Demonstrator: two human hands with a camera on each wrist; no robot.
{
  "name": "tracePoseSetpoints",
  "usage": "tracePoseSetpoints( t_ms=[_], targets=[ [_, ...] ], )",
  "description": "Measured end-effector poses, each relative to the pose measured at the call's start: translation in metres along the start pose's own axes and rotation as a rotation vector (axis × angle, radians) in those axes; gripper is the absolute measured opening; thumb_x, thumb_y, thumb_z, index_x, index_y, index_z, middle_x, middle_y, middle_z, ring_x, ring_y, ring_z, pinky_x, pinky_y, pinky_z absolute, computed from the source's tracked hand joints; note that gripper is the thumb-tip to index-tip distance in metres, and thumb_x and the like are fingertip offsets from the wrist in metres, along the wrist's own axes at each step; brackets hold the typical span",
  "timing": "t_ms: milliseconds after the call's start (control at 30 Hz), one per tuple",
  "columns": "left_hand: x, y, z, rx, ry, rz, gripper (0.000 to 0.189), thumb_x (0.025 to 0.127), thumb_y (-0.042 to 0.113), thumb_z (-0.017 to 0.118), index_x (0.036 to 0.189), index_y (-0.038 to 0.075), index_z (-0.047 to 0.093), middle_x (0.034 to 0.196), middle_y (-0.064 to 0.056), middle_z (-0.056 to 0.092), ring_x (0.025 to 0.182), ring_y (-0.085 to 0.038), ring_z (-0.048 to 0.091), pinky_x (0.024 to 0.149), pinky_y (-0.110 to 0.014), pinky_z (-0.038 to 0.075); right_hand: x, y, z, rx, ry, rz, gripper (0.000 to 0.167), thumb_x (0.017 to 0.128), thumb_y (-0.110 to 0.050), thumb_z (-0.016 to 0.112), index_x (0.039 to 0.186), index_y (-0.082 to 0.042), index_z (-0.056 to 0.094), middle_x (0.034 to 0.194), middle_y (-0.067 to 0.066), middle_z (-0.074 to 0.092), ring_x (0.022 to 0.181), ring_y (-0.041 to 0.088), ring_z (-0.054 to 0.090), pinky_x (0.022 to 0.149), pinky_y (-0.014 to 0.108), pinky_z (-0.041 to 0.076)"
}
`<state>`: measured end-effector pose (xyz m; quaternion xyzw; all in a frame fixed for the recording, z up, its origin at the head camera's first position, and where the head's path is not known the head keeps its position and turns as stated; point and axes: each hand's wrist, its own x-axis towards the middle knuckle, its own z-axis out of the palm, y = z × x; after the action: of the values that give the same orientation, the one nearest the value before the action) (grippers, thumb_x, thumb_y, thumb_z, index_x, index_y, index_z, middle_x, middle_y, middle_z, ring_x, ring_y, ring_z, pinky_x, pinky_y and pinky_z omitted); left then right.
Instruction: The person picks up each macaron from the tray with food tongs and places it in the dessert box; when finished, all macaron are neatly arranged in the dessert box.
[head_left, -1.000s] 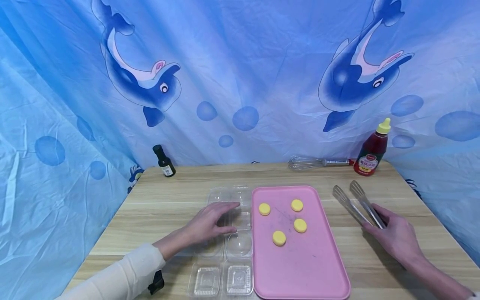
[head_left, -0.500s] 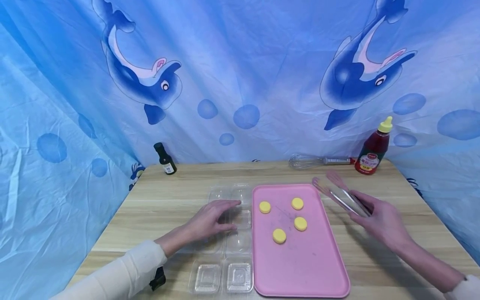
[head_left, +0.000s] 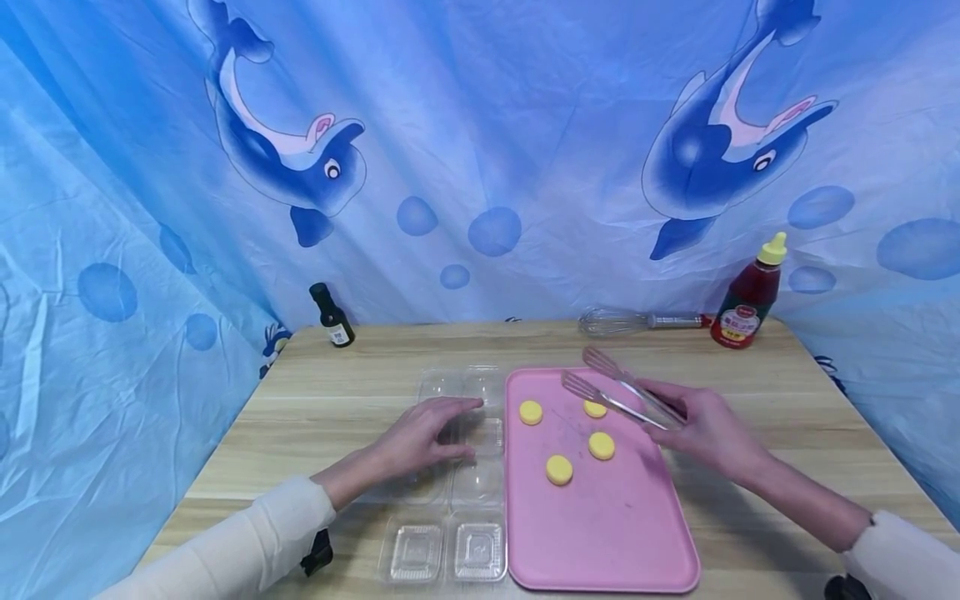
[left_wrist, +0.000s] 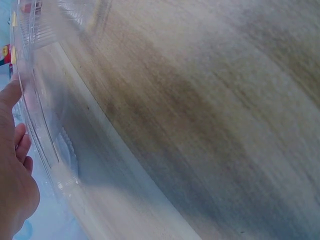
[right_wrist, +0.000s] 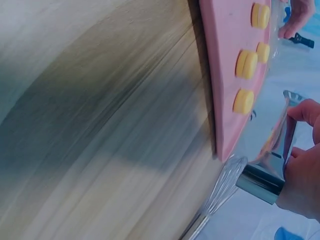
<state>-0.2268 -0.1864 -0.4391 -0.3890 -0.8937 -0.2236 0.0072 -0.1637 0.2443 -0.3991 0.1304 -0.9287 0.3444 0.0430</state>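
Note:
My right hand [head_left: 703, 435] grips metal tongs [head_left: 622, 408], whose two slotted ends hang apart over the far part of the pink tray [head_left: 592, 546]. Several round yellow macarons [head_left: 558, 470] lie on that tray; the tongs partly cover the far right one. In the right wrist view, the macarons [right_wrist: 246, 64] show two layers, and fingers curl round the tongs [right_wrist: 285, 137]. My left hand [head_left: 423, 437] lies over clear plastic boxes [head_left: 480, 550] left of the tray, thumb and index finger spread. Its other fingers are mostly hidden in the head view.
A wire whisk [head_left: 615, 322] lies along the table's back edge, beside a red sauce bottle [head_left: 746, 302] with a yellow cap. A small dark bottle [head_left: 332, 317] stands at the back left. Behind the wooden table [head_left: 322, 400] hangs a blue dolphin curtain [head_left: 495, 125].
My right hand has carried the tongs leftward from the table beside the tray to above its far part. The left hand stays where it was, and the macarons have not moved.

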Motion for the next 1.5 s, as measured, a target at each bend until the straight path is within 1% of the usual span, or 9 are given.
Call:
tracePoseSetpoints(
  t_ms=[100,233,333,467,567,633,1000,1333,1500],
  targets=[
    [0.0,0.0,0.0,0.007,-0.001,0.0,0.078,0.087,0.036,0.089,0.153,0.008,0.056,0.152,-0.007,0.06,0.141,-0.028,0.055,0.121,-0.052,0.041,0.002,-0.004,0.005,0.042,-0.03,-0.034,0.07,0.083,-0.007,0.09,0.147,-0.002,0.062,0.141,0.026,0.065,0.112,0.03,0.067,0.084,0.036,0.059],
    [0.0,-0.001,0.0,0.013,0.002,-0.001,0.078,0.087,0.037,0.089,0.153,0.009,0.056,0.152,-0.006,0.06,0.141,-0.028,0.056,0.121,-0.051,0.041,0.005,-0.007,0.012,0.119,-0.087,-0.052,0.068,0.083,-0.002,0.088,0.145,0.001,0.063,0.11,0.021,0.074,0.078,0.018,0.058,0.057,0.024,0.047],
    [0.001,0.0,0.0,0.017,0.0,0.001,0.078,0.087,0.037,0.089,0.152,0.009,0.057,0.151,-0.007,0.061,0.141,-0.028,0.056,0.12,-0.052,0.042,0.007,-0.008,0.017,0.143,-0.124,-0.06,0.066,0.082,0.0,0.087,0.144,0.004,0.063,0.087,0.009,0.067,0.065,0.014,0.048,0.05,0.024,0.041],
    [0.001,0.001,0.0,0.025,0.001,0.006,0.078,0.087,0.037,0.089,0.152,0.009,0.057,0.151,-0.008,0.061,0.14,-0.028,0.056,0.121,-0.051,0.042,0.009,-0.01,0.022,0.128,-0.151,-0.096,0.065,0.081,0.0,0.089,0.142,0.004,0.065,0.104,0.014,0.075,0.076,0.017,0.056,0.058,0.024,0.047],
    [0.001,0.001,0.0,0.027,0.002,0.005,0.077,0.087,0.037,0.089,0.152,0.009,0.057,0.151,-0.008,0.061,0.14,-0.028,0.056,0.121,-0.051,0.041,0.01,-0.012,0.027,0.108,-0.162,-0.117,0.065,0.08,-0.001,0.089,0.141,0.004,0.065,0.127,0.017,0.074,0.088,0.022,0.061,0.068,0.025,0.052],
    [0.001,0.001,-0.001,0.025,0.001,-0.001,0.078,0.087,0.038,0.089,0.152,0.01,0.057,0.151,-0.008,0.061,0.14,-0.028,0.056,0.121,-0.051,0.041,0.011,-0.015,0.029,0.094,-0.168,-0.129,0.065,0.08,-0.001,0.089,0.14,0.004,0.065,0.129,0.018,0.073,0.09,0.021,0.062,0.069,0.025,0.052],
    [0.001,0.002,-0.001,0.029,-0.01,-0.013,0.079,0.087,0.038,0.089,0.153,0.009,0.056,0.152,-0.008,0.06,0.141,-0.028,0.056,0.121,-0.051,0.041,0.016,-0.024,0.039,0.049,-0.168,-0.18,0.059,0.083,-0.008,0.09,0.138,0.001,0.069,0.122,0.016,0.075,0.081,0.015,0.063,0.068,0.028,0.053],
    [0.002,0.003,-0.002,0.024,-0.008,-0.005,0.079,0.087,0.037,0.089,0.152,0.008,0.057,0.151,-0.008,0.061,0.14,-0.029,0.057,0.12,-0.051,0.042,0.02,-0.027,0.046,-0.001,-0.155,-0.184,0.056,0.082,-0.001,0.086,0.136,0.001,0.07,0.089,-0.002,0.072,0.069,0.008,0.055,0.06,0.025,0.048],
    [0.002,0.002,-0.002,0.025,-0.006,-0.004,0.079,0.086,0.037,0.09,0.151,0.008,0.057,0.15,-0.008,0.062,0.139,-0.028,0.057,0.12,-0.05,0.042,0.021,-0.03,0.048,-0.002,-0.136,-0.165,0.057,0.078,0.003,0.084,0.134,-0.001,0.072,0.089,-0.002,0.072,0.069,0.008,0.056,0.06,0.026,0.049]
  ],
)
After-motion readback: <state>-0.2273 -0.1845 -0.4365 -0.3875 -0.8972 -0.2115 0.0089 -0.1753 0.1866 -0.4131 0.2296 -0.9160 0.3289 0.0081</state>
